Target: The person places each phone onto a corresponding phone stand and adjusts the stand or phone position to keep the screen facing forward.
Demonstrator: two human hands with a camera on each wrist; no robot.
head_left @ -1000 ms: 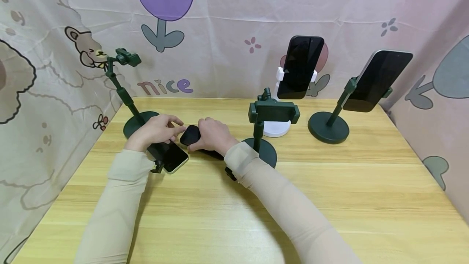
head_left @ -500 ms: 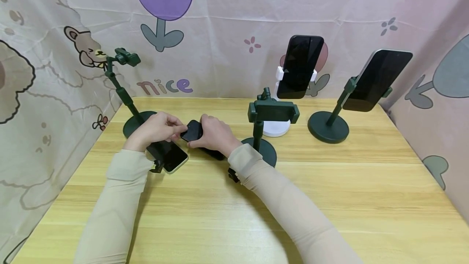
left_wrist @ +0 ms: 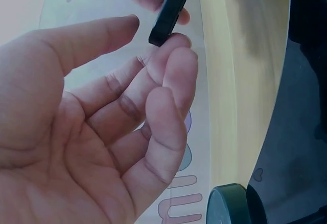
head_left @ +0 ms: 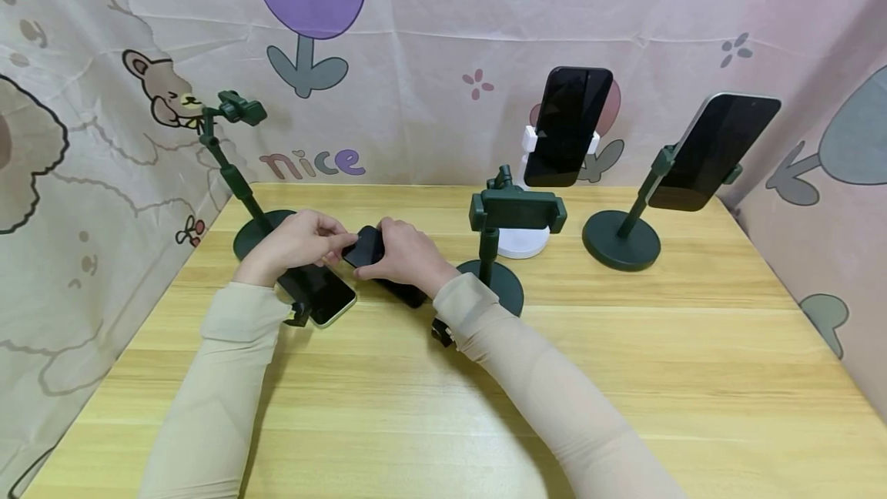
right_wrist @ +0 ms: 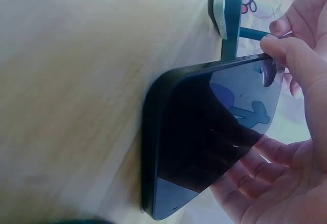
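Observation:
My right hand (head_left: 409, 256) grips a black smartphone (right_wrist: 199, 116) by its edges, with the thumb (right_wrist: 286, 50) on one side and the fingers on the other. The phone tilts, its near end close over the table. My left hand (left_wrist: 117, 106) is at the phone's far end, fingers loosely bent. In the left wrist view the phone's corner overlaps the index fingertip, while the left thumb stays apart from it. Beneath the left hand lies a second phone (head_left: 326, 299) with a pale rim, partly hidden by that hand.
A dark green phone stand (head_left: 239, 191) rises behind the left hand. Another green stand (head_left: 516, 210) with a bare holder is right of the right hand. Farther right, a white stand (head_left: 521, 243) and a green stand (head_left: 621, 241) each carry a phone. A patterned cloth (head_left: 416, 60) hangs behind the table (head_left: 388, 422).
The phone's far end has shifted slightly up and right with the right hand, during the first half second. The left fingers have come a little farther over that end.

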